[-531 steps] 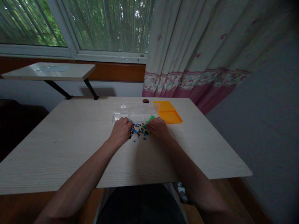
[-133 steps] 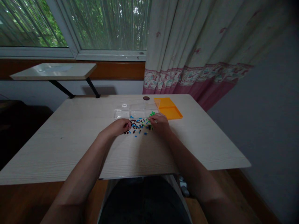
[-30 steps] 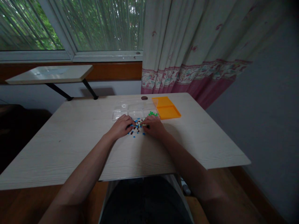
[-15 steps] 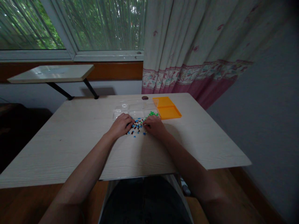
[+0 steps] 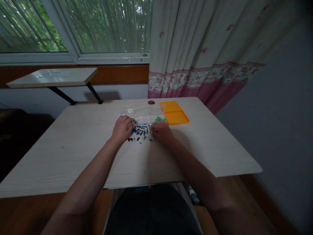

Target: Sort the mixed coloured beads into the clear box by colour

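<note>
Pieces point(image 5: 140, 132) between hands point(image 5: 121, 128) point(image 5: 162, 131), tray point(image 5: 142, 118) behind, case point(image 5: 177, 117) right of tray

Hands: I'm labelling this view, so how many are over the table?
2. The left hand is at the left side of the blue and brown pieces; the right hand is at their right, just nearer than the green pieces.
</note>
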`<move>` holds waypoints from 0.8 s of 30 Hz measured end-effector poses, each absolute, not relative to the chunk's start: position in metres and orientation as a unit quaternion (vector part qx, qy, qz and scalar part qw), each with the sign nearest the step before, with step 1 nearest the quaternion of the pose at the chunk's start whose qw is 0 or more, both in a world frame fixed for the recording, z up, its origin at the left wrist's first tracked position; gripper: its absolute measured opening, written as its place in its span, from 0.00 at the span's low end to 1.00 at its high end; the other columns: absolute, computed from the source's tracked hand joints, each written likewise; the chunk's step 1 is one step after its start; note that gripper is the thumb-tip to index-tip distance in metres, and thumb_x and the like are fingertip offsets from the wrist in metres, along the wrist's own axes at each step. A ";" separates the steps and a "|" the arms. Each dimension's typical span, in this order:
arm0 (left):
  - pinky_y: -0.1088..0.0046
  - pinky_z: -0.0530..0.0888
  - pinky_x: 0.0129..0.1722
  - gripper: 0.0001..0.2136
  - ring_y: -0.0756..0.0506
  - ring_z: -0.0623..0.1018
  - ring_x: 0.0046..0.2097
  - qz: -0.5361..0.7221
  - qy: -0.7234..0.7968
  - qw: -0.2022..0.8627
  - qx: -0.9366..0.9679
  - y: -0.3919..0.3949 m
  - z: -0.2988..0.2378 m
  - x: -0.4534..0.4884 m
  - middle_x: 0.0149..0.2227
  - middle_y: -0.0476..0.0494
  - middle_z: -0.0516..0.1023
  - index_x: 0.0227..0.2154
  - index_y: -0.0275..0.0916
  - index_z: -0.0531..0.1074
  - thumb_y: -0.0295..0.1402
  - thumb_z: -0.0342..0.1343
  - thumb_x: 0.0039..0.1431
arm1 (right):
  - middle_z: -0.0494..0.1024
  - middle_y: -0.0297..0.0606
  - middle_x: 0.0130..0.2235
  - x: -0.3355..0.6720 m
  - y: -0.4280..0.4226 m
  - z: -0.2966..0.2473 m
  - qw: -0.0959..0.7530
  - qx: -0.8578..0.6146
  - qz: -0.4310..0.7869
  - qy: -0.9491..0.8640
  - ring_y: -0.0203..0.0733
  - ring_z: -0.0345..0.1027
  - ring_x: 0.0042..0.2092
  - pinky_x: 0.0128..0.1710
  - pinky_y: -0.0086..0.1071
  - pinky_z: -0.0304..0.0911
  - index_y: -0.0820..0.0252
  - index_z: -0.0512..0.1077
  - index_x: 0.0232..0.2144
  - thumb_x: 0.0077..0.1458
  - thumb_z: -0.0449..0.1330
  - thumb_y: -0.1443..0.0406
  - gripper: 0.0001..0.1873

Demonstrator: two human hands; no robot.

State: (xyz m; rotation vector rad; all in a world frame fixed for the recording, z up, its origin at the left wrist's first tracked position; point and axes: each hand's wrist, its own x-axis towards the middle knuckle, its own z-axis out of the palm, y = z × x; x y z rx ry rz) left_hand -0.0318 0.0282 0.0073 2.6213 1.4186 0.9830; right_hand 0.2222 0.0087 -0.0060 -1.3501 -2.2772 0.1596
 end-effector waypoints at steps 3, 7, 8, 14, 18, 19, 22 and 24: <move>0.58 0.68 0.49 0.11 0.39 0.70 0.45 0.312 0.446 0.001 0.839 0.028 0.007 -0.031 0.39 0.40 0.74 0.43 0.40 0.75 0.31 0.49 0.63 | 0.76 0.39 0.38 0.225 0.012 -0.009 0.261 -0.495 0.061 -0.826 0.44 0.63 0.44 0.47 0.37 0.55 0.57 0.77 0.35 0.60 0.56 0.65 0.09; 0.58 0.68 0.49 0.11 0.39 0.70 0.45 0.311 0.447 0.001 0.839 0.028 0.007 -0.030 0.39 0.40 0.74 0.42 0.39 0.75 0.32 0.49 0.63 | 0.76 0.39 0.39 0.229 0.011 -0.009 0.247 -0.480 0.060 -0.839 0.45 0.63 0.45 0.47 0.37 0.54 0.55 0.79 0.34 0.58 0.60 0.62 0.07; 0.58 0.68 0.49 0.11 0.39 0.70 0.45 0.310 0.446 0.002 0.839 0.028 0.007 -0.030 0.39 0.40 0.74 0.42 0.39 0.75 0.32 0.49 0.63 | 0.76 0.39 0.39 0.229 0.011 -0.008 0.240 -0.479 0.060 -0.842 0.45 0.63 0.45 0.47 0.37 0.54 0.55 0.79 0.34 0.57 0.61 0.62 0.07; 0.58 0.68 0.48 0.11 0.39 0.70 0.46 0.301 0.442 0.008 0.845 0.028 0.006 -0.029 0.40 0.40 0.74 0.42 0.39 0.75 0.32 0.48 0.64 | 0.76 0.39 0.38 0.229 0.009 -0.006 0.223 -0.483 0.054 -0.845 0.45 0.64 0.45 0.46 0.37 0.54 0.54 0.79 0.34 0.56 0.62 0.63 0.06; 0.58 0.68 0.49 0.11 0.39 0.70 0.46 0.295 0.435 0.017 0.850 0.027 0.006 -0.027 0.39 0.41 0.74 0.42 0.40 0.75 0.32 0.48 0.64 | 0.76 0.38 0.37 0.227 0.010 -0.007 0.232 -0.479 0.059 -0.845 0.44 0.64 0.44 0.46 0.36 0.55 0.56 0.78 0.33 0.56 0.62 0.64 0.05; 0.58 0.68 0.49 0.11 0.39 0.70 0.46 0.293 0.434 0.019 0.852 0.027 0.006 -0.027 0.39 0.41 0.73 0.42 0.40 0.75 0.32 0.48 0.64 | 0.76 0.38 0.37 0.226 0.010 -0.007 0.238 -0.476 0.063 -0.844 0.44 0.65 0.44 0.46 0.36 0.55 0.56 0.78 0.32 0.55 0.62 0.65 0.05; 0.58 0.68 0.49 0.11 0.39 0.70 0.46 0.291 0.431 0.023 0.854 0.026 0.006 -0.026 0.39 0.41 0.73 0.42 0.39 0.75 0.32 0.48 0.64 | 0.77 0.38 0.36 0.225 0.011 -0.008 0.275 -0.466 0.080 -0.837 0.43 0.66 0.43 0.46 0.36 0.56 0.57 0.77 0.31 0.55 0.61 0.66 0.04; 0.58 0.68 0.49 0.11 0.39 0.70 0.46 0.291 0.428 0.023 0.855 0.026 0.006 -0.026 0.39 0.40 0.73 0.42 0.39 0.75 0.32 0.48 0.64 | 0.78 0.38 0.36 0.225 0.013 -0.009 0.317 -0.470 0.101 -0.818 0.43 0.67 0.42 0.47 0.36 0.58 0.57 0.76 0.31 0.56 0.61 0.66 0.04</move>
